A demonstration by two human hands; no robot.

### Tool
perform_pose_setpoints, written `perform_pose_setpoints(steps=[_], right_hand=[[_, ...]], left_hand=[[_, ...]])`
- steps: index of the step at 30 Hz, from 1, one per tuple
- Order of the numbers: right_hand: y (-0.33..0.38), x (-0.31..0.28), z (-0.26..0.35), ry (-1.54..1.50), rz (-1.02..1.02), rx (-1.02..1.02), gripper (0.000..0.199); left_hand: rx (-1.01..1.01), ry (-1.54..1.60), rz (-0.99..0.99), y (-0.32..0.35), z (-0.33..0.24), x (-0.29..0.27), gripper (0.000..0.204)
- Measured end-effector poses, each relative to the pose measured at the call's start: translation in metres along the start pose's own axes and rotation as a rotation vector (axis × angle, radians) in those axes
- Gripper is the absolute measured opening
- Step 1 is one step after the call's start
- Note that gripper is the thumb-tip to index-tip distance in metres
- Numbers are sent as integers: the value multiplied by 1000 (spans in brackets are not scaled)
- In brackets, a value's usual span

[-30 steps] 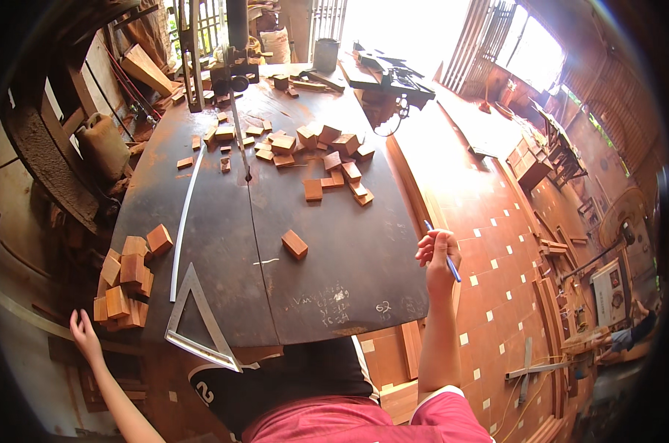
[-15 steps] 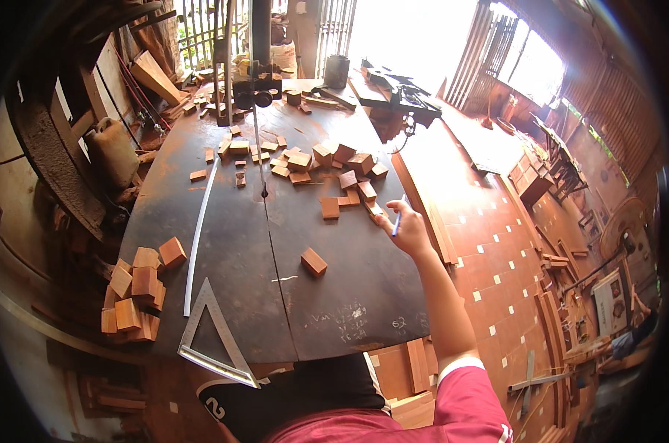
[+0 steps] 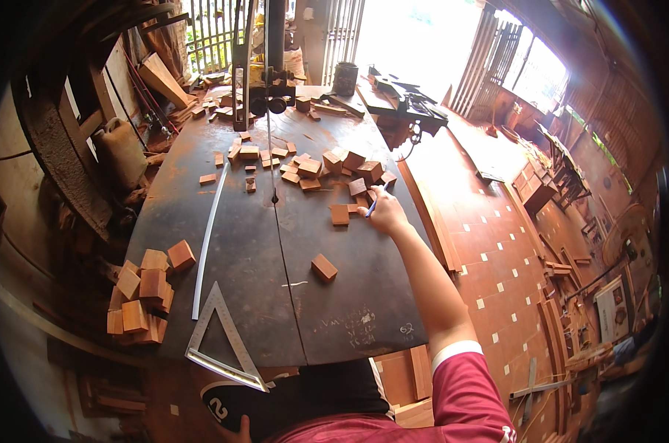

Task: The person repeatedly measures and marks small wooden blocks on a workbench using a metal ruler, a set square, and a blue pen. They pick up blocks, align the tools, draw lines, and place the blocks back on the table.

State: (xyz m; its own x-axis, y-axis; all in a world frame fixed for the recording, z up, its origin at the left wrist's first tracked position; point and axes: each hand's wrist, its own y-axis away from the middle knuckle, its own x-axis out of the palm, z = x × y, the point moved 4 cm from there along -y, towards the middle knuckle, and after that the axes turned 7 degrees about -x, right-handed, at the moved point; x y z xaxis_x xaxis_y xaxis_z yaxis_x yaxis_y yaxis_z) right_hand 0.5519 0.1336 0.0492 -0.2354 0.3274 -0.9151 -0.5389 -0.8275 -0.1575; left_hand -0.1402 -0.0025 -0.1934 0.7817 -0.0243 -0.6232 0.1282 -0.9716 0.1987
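Note:
My right hand [image 3: 390, 214] reaches over the dark saw table [image 3: 238, 273] to the right side of a loose scatter of wooden blocks [image 3: 310, 168]. A blue pen [image 3: 372, 208] is gripped in its fingers. The fingertips are beside the blocks at the scatter's right end; whether they touch one is hidden. One block [image 3: 324, 268] lies alone nearer me. Of my left hand [image 3: 245, 430] only a finger or thumb shows at the lower edge, by the black shorts; the rest is out of sight. A metal triangle square [image 3: 227, 371] overhangs the table's near edge.
Stacked blocks [image 3: 152, 285] sit at the table's left corner. A thin white strip [image 3: 209, 240] lies lengthwise. An upright saw blade with its guide [image 3: 272, 100] stands at the far side, above a slot. Long boards [image 3: 427, 214] run along the right edge.
My right hand has moved left and slightly away from me, further in against the blocks, with the pen still in it. A finger of my left hand has appeared at the lower edge.

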Motion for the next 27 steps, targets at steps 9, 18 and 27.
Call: perform_pose_setpoints(steps=[9,18,27], right_hand=[[-20,16,-4,-52,-26,22,76],[-41,24,-29,61,-117,133,65],[-51,28,-52,20,-97,242,50]], left_hand=[[-73,-1,-10,24,-56,-12,112],[-322,87,79,25,-63,-13,110],[-271,114,73,15,-34,-3,106]])
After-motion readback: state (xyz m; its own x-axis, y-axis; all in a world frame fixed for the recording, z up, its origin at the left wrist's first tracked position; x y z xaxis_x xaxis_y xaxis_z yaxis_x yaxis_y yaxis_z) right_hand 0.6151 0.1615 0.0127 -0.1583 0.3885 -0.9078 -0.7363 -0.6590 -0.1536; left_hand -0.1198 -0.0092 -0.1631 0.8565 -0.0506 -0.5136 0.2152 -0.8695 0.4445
